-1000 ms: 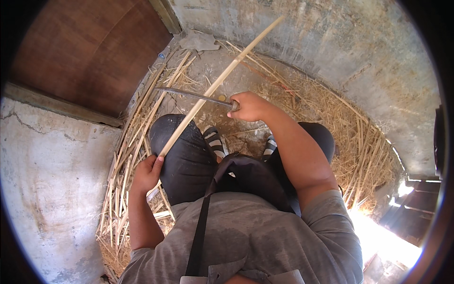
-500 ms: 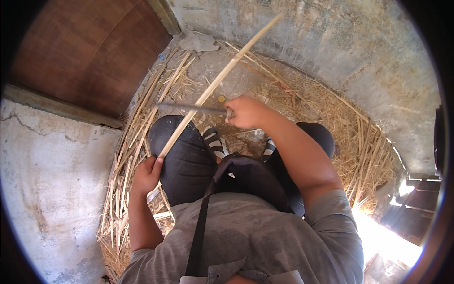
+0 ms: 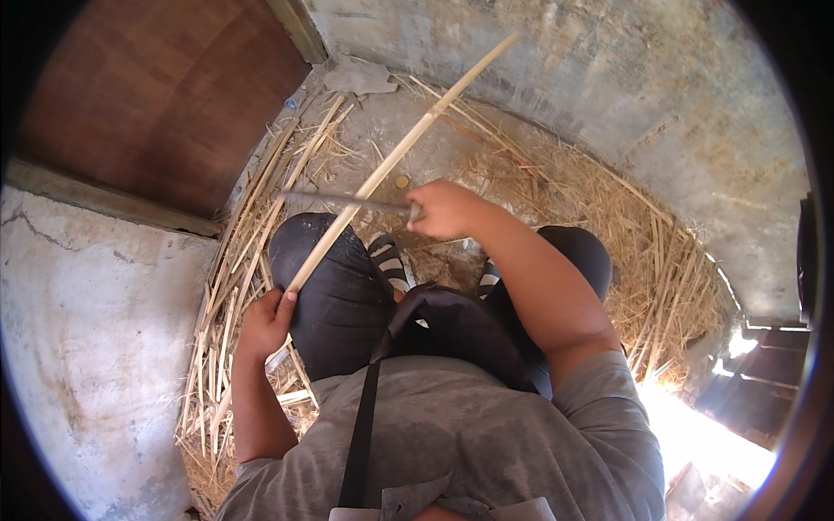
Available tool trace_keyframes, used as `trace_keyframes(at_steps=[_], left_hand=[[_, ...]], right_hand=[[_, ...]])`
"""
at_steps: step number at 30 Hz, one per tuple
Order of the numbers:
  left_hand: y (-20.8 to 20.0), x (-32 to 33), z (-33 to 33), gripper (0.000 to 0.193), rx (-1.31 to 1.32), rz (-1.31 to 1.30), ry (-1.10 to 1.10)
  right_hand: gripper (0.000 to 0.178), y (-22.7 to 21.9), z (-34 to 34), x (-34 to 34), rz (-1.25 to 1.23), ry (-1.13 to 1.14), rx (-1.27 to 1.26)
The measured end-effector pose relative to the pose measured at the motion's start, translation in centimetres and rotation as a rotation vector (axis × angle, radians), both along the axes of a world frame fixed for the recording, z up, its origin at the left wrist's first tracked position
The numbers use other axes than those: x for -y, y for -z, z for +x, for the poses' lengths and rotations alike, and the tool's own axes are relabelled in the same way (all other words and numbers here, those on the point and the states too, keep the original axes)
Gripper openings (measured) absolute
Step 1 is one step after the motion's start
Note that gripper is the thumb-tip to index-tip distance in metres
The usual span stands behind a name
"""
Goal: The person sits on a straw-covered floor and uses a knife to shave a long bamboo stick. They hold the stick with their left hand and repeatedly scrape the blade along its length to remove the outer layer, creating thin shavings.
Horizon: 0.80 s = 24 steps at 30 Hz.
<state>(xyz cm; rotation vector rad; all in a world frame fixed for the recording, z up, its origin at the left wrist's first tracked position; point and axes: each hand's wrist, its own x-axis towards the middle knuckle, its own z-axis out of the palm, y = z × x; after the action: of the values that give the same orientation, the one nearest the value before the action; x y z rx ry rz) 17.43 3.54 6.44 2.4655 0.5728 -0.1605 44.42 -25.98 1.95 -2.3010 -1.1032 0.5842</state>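
Observation:
A long pale bamboo strip (image 3: 401, 149) slants from beside my left knee up toward the far wall. Its near end is gripped in my left hand (image 3: 268, 319), thumb on top. My right hand (image 3: 447, 209) is closed round the handle of a long narrow knife (image 3: 321, 199). The blade points left and crosses the strip a little beyond my left knee, apparently against it. Part of the strip's near end is hidden in my left fist.
Split bamboo strips (image 3: 228, 304) lie piled along the left side, by a brown wooden panel (image 3: 156, 104). Shavings and more strips (image 3: 669, 286) cover the floor at right. A grey wall (image 3: 591, 78) rises ahead. A small yellow round thing (image 3: 402, 181) lies beyond my feet.
The knife has shifted slightly left and toward me, still lying across the bamboo strip. My left hand keeps its hold, and the whole view has moved a little.

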Motion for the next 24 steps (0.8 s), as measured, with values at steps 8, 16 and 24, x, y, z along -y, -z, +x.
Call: trace_keyframes(at_steps=[8,16,24], left_hand=[[-0.3,0.5,0.1,0.052,0.024,0.042,0.004],[-0.9,0.4,0.1,0.053,-0.008,0.088,0.036],[-0.2,0.4,0.0,0.051,0.050,0.084,0.030]], right_hand=[[0.050,0.7,3.7,2.4,0.041,0.329,-0.063],[0.061,-1.9,-0.3,-0.4,-0.127,-0.055,-0.046],[0.063,0.7,4.5,3.0,0.064,0.500,-0.262]])
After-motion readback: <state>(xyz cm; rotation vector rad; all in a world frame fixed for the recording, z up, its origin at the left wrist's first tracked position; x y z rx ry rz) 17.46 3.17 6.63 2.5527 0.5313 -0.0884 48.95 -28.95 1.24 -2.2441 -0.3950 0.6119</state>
